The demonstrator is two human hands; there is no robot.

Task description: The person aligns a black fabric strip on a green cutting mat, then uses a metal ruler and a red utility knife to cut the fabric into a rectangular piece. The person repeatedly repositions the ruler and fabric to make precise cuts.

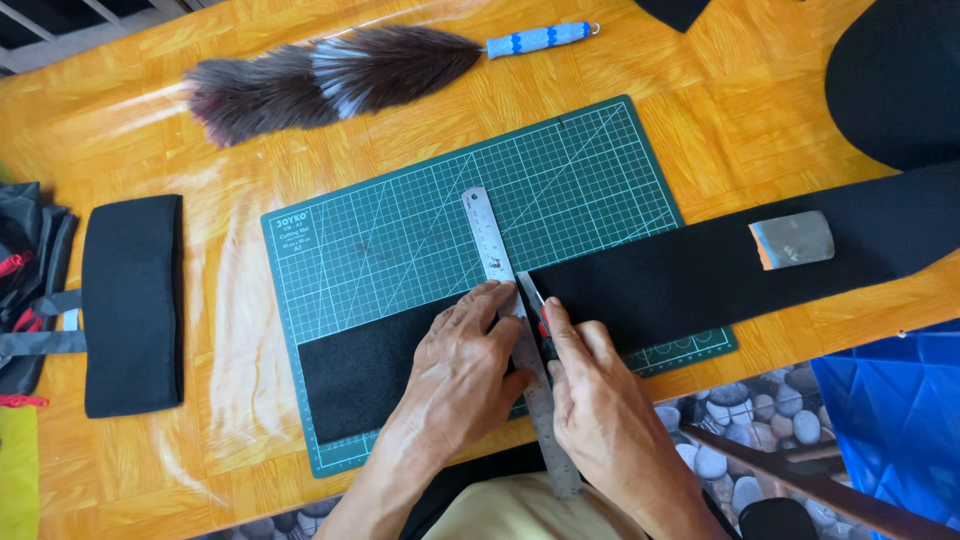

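Two hands work close together at the near edge of our wooden table, over a green cutting mat printed with a white grid. Our left hand lies flat, fingers spread and pressed down on a steel ruler that runs slantwise from the middle of the mat toward us and past the table edge. Our right hand is closed around a small cutting knife, its blade tip set against the ruler's right edge, just beside the left fingertips.

Under the ruler lies a long strip of black felt, crossing the mat from its lower left corner and running off to the right across the table. On that strip, well to the right of our hands, rests a small grey block with an orange edge.

Left of the mat lies a separate folded piece of black felt, and beyond it, at the table's left edge, a dark bag with grey straps. At the far side of the table lies a feather duster with a blue and white handle. We see a blue plastic sheet at lower right, below the table edge.
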